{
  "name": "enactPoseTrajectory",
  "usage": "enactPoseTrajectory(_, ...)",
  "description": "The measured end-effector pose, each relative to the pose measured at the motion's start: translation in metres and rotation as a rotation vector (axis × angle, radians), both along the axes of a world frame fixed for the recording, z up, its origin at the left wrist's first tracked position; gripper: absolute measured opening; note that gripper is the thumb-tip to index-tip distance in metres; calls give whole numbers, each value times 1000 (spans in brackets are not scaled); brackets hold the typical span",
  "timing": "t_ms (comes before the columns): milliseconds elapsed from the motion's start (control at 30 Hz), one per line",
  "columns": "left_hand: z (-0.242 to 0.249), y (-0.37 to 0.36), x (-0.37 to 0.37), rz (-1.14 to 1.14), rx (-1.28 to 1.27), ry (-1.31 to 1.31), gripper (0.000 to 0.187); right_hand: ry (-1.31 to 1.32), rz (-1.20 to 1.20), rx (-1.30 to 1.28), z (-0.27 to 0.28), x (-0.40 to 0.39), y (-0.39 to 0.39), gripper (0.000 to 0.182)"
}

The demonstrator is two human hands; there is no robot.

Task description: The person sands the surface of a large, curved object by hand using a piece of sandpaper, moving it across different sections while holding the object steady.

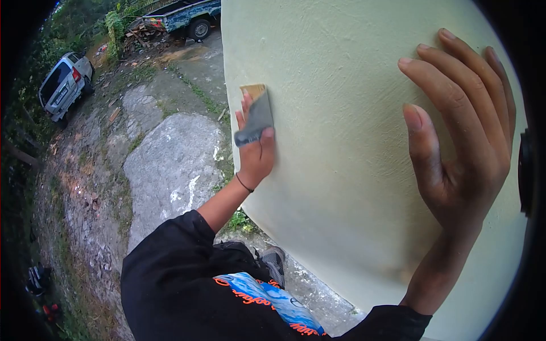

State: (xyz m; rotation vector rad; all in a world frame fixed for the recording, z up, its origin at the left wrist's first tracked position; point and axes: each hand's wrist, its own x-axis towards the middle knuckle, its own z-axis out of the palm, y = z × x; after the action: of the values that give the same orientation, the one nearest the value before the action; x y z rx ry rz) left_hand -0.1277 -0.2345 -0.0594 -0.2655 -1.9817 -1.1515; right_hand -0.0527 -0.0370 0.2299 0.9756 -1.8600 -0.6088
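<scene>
My left hand (257, 161) is closed round a piece of sandpaper (261, 115), grey on one side with a tan strip at its top and a folded lower edge. It sits against the pale green wall (341, 136) near the wall's left edge, with my thumb over the lower fold. Part of my fingers is hidden behind the sheet. Over to the right, my right hand (463, 136) is open, fingers apart and pointing up, right at the wall surface with nothing in it. The plaster shows fine raised streaks between my two hands.
Below the wall's edge is a concrete strip, with my shoe (273, 266) beside it. Rough paved ground (170, 165) with weeds lies to the left. Farther off stand a silver car (65, 85) and a blue pickup truck (187, 17) near a pile of debris (145, 34).
</scene>
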Motion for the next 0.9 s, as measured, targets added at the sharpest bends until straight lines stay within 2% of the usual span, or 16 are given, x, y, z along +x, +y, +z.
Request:
enactPoseTrajectory(33, 23, -15, -16, 75, 105, -76, 25, -4, -6, -5, 0, 0, 0, 21)
enactPoseTrajectory(67, 47, -30, -32, 142, 212, -148, 43, -9, -9, -9, -1, 1, 0, 21)
enactPoseTrajectory(133, 56, -31, -28, 139, 185, -317, 36, -13, -17, -15, -2, 2, -1, 21)
enactPoseTrajectory(167, 44, -19, -20, 76, 140, -167, 25, -12, -21, -17, -1, 2, -1, 21)
enactPoseTrajectory(267, -2, 26, 19, -73, -77, 174, 52, -4, -35, 20, 1, 2, 1, 22)
enactPoseTrajectory(333, -57, 55, 65, -215, -177, 21, 60, -3, -49, 28, 1, 3, 1, 22)
enactPoseTrajectory(433, -69, 45, 53, -123, -229, 31, 53, -7, -62, 25, 1, 3, -1, 22)
enactPoseTrajectory(500, -22, 12, 9, 3, -145, 111, 51, -9, -62, 18, 0, 4, -1, 22)
enactPoseTrajectory(533, 1, -1, -10, 54, -6, 131, 28, -6, -61, 10, 0, 4, -1, 22)
enactPoseTrajectory(567, 24, -14, -28, 100, 141, 162, 30, -6, -59, 5, 0, 3, -2, 22)
enactPoseTrajectory(600, 47, -27, -47, 139, 286, 202, 55, -7, -57, 1, 0, 4, -2, 22)
enactPoseTrajectory(633, 55, -27, -41, 141, 284, 200, 55, -9, -61, 1, 0, 4, -2, 22)
enactPoseTrajectory(667, 60, -27, -35, 99, 310, -175, 33, -7, -63, -1, 0, 4, -2, 22)
enactPoseTrajectory(700, 46, -15, -25, 57, 214, -50, 23, -4, -65, -2, 0, 4, -2, 22)
enactPoseTrajectory(767, 19, 8, -4, -37, 20, 203, 50, -9, -75, 2, 0, 4, 0, 22)
enactPoseTrajectory(900, -72, 55, 70, -243, -176, -31, 51, -19, -66, 55, 4, 2, 4, 23)
